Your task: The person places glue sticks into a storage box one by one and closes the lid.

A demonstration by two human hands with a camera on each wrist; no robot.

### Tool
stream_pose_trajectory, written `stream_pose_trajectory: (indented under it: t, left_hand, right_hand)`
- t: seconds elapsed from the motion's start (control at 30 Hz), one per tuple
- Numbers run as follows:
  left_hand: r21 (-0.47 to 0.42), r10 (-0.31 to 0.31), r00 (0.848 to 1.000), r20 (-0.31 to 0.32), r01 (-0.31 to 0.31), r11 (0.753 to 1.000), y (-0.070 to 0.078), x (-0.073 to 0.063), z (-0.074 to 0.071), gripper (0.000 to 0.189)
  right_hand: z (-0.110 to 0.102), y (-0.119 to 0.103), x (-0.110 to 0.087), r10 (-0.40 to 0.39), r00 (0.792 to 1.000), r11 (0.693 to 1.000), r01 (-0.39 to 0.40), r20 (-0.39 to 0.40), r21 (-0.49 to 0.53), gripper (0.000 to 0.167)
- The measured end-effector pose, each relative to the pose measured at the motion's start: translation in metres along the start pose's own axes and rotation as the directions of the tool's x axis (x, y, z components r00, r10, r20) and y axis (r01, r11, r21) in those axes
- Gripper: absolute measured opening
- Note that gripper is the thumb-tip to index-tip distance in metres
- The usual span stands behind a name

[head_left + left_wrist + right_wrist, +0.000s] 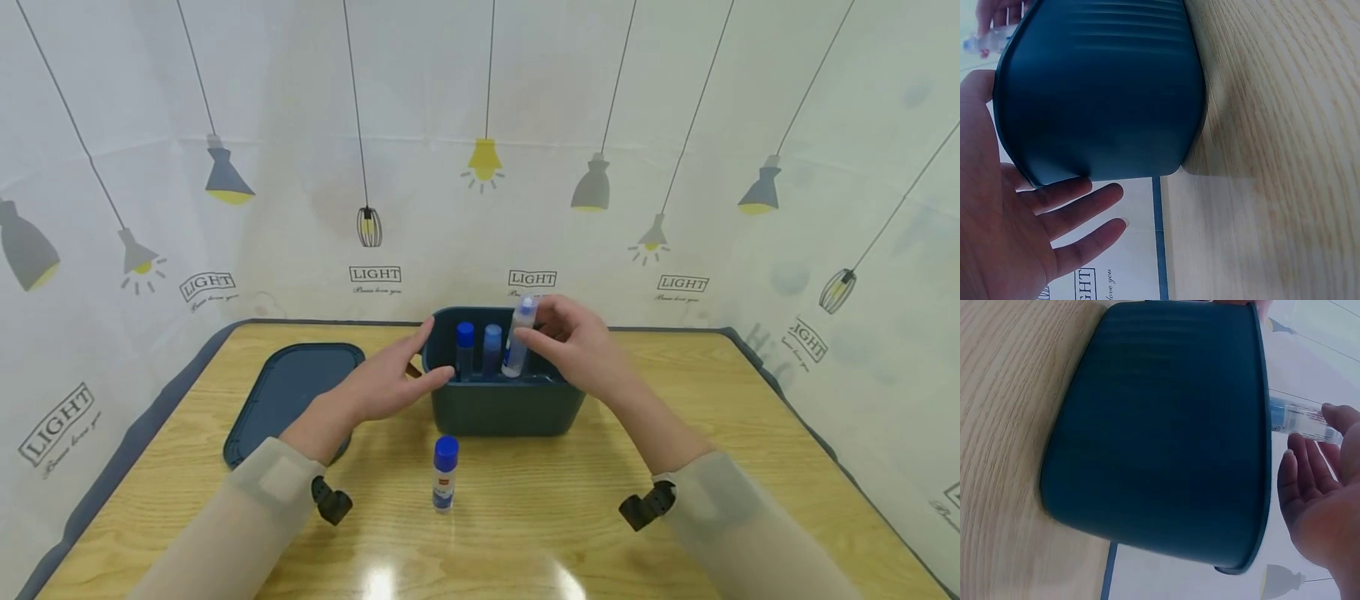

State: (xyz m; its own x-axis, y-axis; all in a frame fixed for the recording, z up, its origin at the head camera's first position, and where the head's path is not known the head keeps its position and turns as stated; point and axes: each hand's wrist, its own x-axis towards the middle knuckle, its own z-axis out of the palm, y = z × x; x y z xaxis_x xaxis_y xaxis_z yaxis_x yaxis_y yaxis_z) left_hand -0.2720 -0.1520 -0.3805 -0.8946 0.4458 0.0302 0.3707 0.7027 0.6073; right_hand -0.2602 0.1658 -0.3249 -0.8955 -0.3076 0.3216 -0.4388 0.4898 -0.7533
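A dark blue-green plastic bin (pixel 504 410) stands mid-table. My right hand (pixel 588 346) pinches a clear glue bottle (pixel 518 337) between thumb and fingers, and its lower end overlaps the bin's inside. The right wrist view shows the bottle (pixel 1304 419) sticking up past the rim. At the bin's left end is my left hand (pixel 386 375), its thumb along the rim and its fingers fairly straight against the outer wall (pixel 1104 94). Inside the bin stand a blue-capped glue stick (pixel 465 337) and a lighter-blue-capped tube (pixel 492 342).
Another blue-capped glue stick (pixel 445 475) stands upright on the wooden table (pixel 540 517), in front of the bin. To the left, partly behind the left forearm, lies a flat dark lid (pixel 300 383). A curtain with printed lamps (pixel 480 83) hangs along the table's back and sides.
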Motion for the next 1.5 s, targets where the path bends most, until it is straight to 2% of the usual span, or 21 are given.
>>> stream_pose_trajectory:
  t: [0.33, 0.6, 0.8, 0.93, 1.1, 1.33, 1.5]
  left_hand:
    - [-0.005, -0.007, 1.000, -0.001, 0.007, 1.000, 0.000, 0.000, 0.000, 0.104]
    - [-0.010, -0.011, 1.000, 0.004, 0.011, 1.000, 0.000, 0.000, 0.000, 0.104]
    - [-0.013, -0.012, 1.000, 0.002, 0.012, 1.000, 0.000, -0.001, 0.000, 0.103]
    - [-0.003, -0.007, 1.000, 0.000, 0.007, 1.000, -0.001, 0.000, 0.000, 0.103]
    - [0.000, -0.019, 1.000, 0.004, 0.019, 1.000, -0.002, 0.000, 0.000, 0.103]
    - [0.001, -0.031, 1.000, 0.004, 0.031, 1.000, 0.000, -0.002, 0.000, 0.102]
    - [0.005, -0.024, 1.000, 0.001, 0.024, 1.000, 0.000, -0.001, 0.001, 0.102]
  right_hand:
    - [0.025, 0.001, 0.017, 0.013, 0.998, 0.999, -0.011, 0.057, -0.030, 0.032]
    - [0.039, 0.001, 0.032, -0.004, 0.993, 0.999, 0.009, 0.115, -0.038, 0.032]
    - [0.048, 0.005, 0.040, 0.042, 0.986, 0.999, -0.036, 0.163, -0.040, 0.031]
    - [0.052, 0.008, 0.042, 0.099, 0.971, 0.995, -0.094, 0.216, -0.033, 0.031]
    - [0.054, 0.009, 0.043, 0.165, 0.943, 0.986, -0.154, 0.289, -0.062, 0.025]
    - [0.057, 0.009, 0.044, 0.222, 0.903, 0.974, -0.183, 0.369, -0.137, 0.019]
    - [0.057, 0.010, 0.044, 0.242, 0.892, 0.968, -0.195, 0.381, -0.158, 0.017]
